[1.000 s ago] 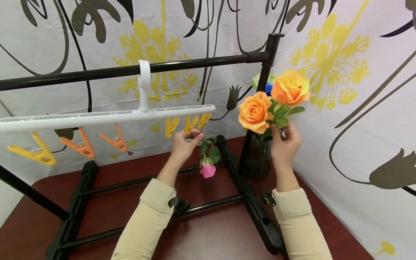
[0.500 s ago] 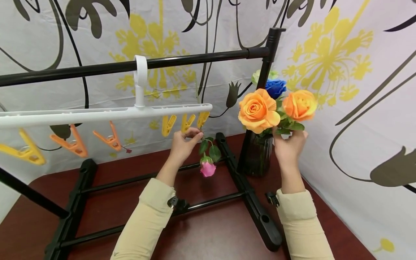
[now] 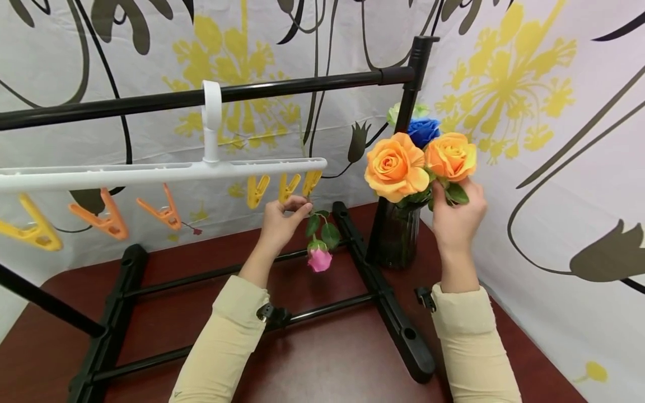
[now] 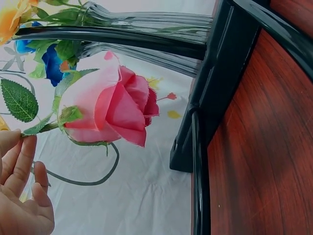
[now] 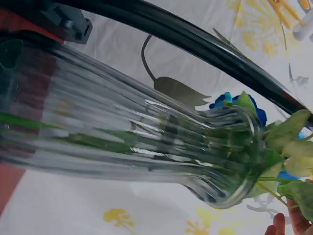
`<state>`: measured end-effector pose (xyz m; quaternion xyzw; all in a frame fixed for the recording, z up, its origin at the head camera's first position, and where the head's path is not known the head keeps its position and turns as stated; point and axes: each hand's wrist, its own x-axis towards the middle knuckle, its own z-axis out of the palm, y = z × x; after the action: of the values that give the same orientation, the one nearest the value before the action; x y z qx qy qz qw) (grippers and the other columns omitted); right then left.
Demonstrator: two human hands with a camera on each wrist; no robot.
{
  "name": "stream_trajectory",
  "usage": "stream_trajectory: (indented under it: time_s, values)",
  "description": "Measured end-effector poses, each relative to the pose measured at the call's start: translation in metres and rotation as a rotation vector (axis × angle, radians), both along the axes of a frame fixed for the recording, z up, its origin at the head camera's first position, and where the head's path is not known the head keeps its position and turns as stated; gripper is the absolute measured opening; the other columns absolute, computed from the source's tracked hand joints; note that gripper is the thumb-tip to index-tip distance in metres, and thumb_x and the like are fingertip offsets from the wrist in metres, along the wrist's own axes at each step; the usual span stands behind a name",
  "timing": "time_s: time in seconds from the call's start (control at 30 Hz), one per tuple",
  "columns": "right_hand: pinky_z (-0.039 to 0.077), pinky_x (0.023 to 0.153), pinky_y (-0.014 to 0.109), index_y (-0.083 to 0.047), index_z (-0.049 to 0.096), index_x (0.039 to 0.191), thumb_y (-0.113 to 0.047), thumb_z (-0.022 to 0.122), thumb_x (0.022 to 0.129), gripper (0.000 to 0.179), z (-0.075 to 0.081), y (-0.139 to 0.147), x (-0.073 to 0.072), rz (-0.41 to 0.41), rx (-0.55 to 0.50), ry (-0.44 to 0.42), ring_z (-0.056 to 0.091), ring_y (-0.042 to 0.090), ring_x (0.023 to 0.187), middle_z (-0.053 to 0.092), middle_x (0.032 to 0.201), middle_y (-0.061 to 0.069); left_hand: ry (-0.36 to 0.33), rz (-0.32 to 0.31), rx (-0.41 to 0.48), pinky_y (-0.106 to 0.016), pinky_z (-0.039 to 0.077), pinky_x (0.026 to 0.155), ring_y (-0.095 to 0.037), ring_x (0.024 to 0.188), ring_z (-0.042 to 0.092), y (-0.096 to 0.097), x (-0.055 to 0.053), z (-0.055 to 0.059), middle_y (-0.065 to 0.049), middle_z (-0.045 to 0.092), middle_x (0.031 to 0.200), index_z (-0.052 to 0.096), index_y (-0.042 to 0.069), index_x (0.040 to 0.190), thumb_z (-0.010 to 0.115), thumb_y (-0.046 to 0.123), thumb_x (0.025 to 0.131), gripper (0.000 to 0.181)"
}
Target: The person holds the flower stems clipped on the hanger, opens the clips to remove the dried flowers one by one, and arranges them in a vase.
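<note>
My left hand (image 3: 282, 224) pinches the stem of a pink rose (image 3: 319, 259), which hangs bloom-down under the end of a white hanger (image 3: 262, 168). The stem's end meets the outermost yellow clip (image 3: 312, 182). In the left wrist view the pink rose (image 4: 110, 105) shows large, with thumb and fingertips on its stem. At the right, my right hand (image 3: 459, 215) grips an orange rose (image 3: 450, 157) just below its bloom, over a ribbed glass vase (image 3: 400, 240). Another orange rose (image 3: 396, 167) and a blue rose (image 3: 423, 131) stand beside it. Green stems show through the vase (image 5: 146, 142).
The hanger hooks over a black rail (image 3: 302, 88) of a stand, whose feet (image 3: 403, 330) rest on a dark red table (image 3: 312, 364). More yellow and orange clips (image 3: 104, 218) hang at the left. A patterned cloth (image 3: 544, 235) closes off the back and right.
My right hand has lowered the right orange rose toward the vase and shifted slightly right, bringing the blue rose into fuller view. The left hand stays at the pink rose's stem.
</note>
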<state>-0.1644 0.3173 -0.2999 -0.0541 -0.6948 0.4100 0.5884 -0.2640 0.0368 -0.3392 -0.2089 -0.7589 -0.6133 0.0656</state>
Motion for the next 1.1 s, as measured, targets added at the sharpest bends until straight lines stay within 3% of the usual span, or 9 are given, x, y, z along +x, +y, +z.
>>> stream_trajectory:
  time_s: [0.17,0.37,0.5,0.57,0.67,0.77,0.87,0.97,1.1]
  values:
    - [0.026,0.078,0.026,0.011,0.068,0.087,-0.002,0.067,0.084,0.014,-0.014,0.009,-0.015,0.012,0.056,-0.041,0.037,-0.004,0.073,0.067,0.081,0.03,-0.011,0.005,0.003,-0.036,0.046,0.087,-0.012,0.087,0.059,-0.001,0.001,-0.001,-0.018,0.071,0.099,0.074,-0.001,0.097,0.073,0.016,0.092,0.018]
    - [0.029,0.086,0.028,0.01,0.069,0.087,-0.003,0.065,0.085,0.014,-0.026,0.014,-0.021,0.02,0.031,-0.116,0.039,-0.005,0.076,0.068,0.084,0.027,-0.007,0.002,-0.009,-0.037,0.047,0.091,-0.023,0.095,0.063,-0.001,0.007,-0.004,-0.016,0.072,0.1,0.074,0.001,0.1,0.073,0.017,0.091,0.018]
    - [0.031,0.08,0.023,0.003,0.069,0.108,-0.012,0.071,0.087,0.025,-0.026,0.005,-0.006,-0.026,-0.048,-0.154,0.042,-0.005,0.086,0.067,0.1,0.011,-0.038,-0.01,-0.019,-0.035,0.051,0.09,-0.022,0.099,0.064,-0.001,0.014,-0.008,-0.013,0.073,0.1,0.074,0.004,0.102,0.073,0.019,0.092,0.019]
    - [0.034,0.079,0.022,-0.004,0.065,0.12,-0.017,0.073,0.088,0.035,-0.022,-0.007,0.006,-0.05,-0.104,-0.147,0.041,-0.003,0.095,0.061,0.11,-0.004,-0.056,-0.015,-0.006,-0.034,0.053,0.089,-0.021,0.1,0.064,0.0,0.017,-0.008,-0.013,0.073,0.101,0.074,0.004,0.104,0.072,0.02,0.092,0.019]
    - [0.038,0.083,0.023,-0.007,0.064,0.121,-0.019,0.074,0.088,0.036,-0.013,-0.029,0.02,-0.067,-0.108,-0.056,0.047,0.003,0.098,0.055,0.111,-0.015,-0.06,-0.012,0.025,-0.036,0.054,0.09,-0.021,0.099,0.064,-0.001,0.02,-0.008,-0.013,0.073,0.103,0.075,0.004,0.105,0.072,0.019,0.093,0.019]
    - [0.04,0.082,0.022,0.0,0.069,0.104,-0.015,0.074,0.088,0.023,-0.005,-0.053,0.028,-0.009,-0.021,0.044,0.051,0.006,0.095,0.06,0.101,-0.007,-0.041,-0.014,0.061,-0.041,0.051,0.095,-0.021,0.102,0.064,-0.002,0.024,-0.005,-0.014,0.073,0.105,0.075,0.003,0.103,0.071,0.016,0.093,0.017]
    - [0.042,0.079,0.02,0.004,0.072,0.09,-0.008,0.075,0.087,0.013,-0.002,-0.073,0.03,0.101,0.085,0.061,0.053,0.011,0.088,0.065,0.087,0.008,-0.018,-0.024,0.086,-0.043,0.049,0.098,-0.021,0.103,0.064,-0.001,0.028,-0.004,-0.015,0.074,0.102,0.075,0.002,0.102,0.071,0.013,0.092,0.015]
    - [0.045,0.078,0.019,0.001,0.074,0.092,-0.007,0.077,0.086,0.01,-0.003,-0.09,0.027,0.208,0.131,-0.048,0.057,0.015,0.087,0.069,0.087,0.014,0.0,-0.036,0.098,-0.036,0.051,0.092,-0.017,0.099,0.065,0.001,0.034,-0.003,-0.015,0.074,0.099,0.075,0.001,0.101,0.072,0.012,0.092,0.014]
    - [0.054,0.081,0.03,-0.005,0.073,0.107,-0.017,0.077,0.088,0.023,-0.003,-0.107,0.019,0.332,0.128,-0.267,0.065,0.018,0.089,0.072,0.097,0.011,0.024,-0.062,0.119,-0.026,0.053,0.077,-0.009,0.09,0.065,0.003,0.043,-0.005,-0.018,0.074,0.096,0.075,0.0,0.1,0.073,0.008,0.09,0.014]
